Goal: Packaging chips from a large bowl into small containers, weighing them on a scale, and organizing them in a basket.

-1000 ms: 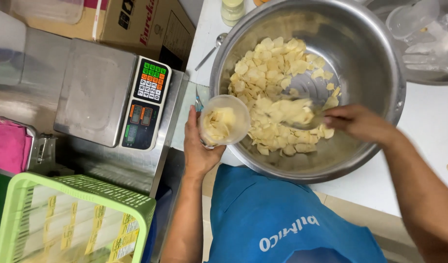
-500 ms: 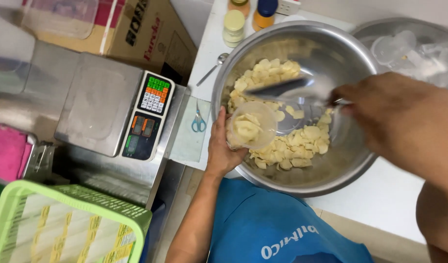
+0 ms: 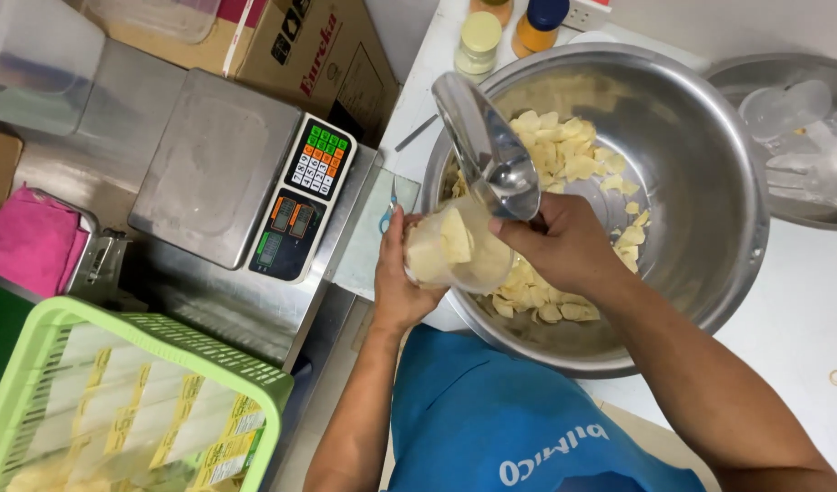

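1. Head view: a clear plastic cup (image 3: 457, 248) is gripped by the left hand (image 3: 398, 273), whose fingers are curled round its side; the cup is held tilted over the near-left rim of a large steel bowl (image 3: 710, 228).
2. The cup is seen to be filled with pale chips, some standing up at its mouth.
3. A metal scoop (image 3: 488, 148) is held by the right hand (image 3: 564, 244), which is closed about the handle; the scoop's blade is raised and slanted up toward the far left, with its lower end at the mouth of the cup.
4. More pale chips (image 3: 573, 164) are spread over the bottom and far side of the bowl, behind and below the right hand.
5. A weighing scale (image 3: 245, 187) with a steel platform and a coloured keypad is set to the left of the bowl, well apart from both hands.
6. A pair of small scissors (image 3: 387, 211) is seen between the scale and the bowl, just beside the left thumb.
7. A green plastic basket (image 3: 136, 401) is placed at the lower left, and a pink cloth (image 3: 31, 239) lies at the left edge.
8. Two small jars (image 3: 510, 27) stand beyond the bowl's far rim.
9. A blue apron (image 3: 510, 410) is worn below the bowl.
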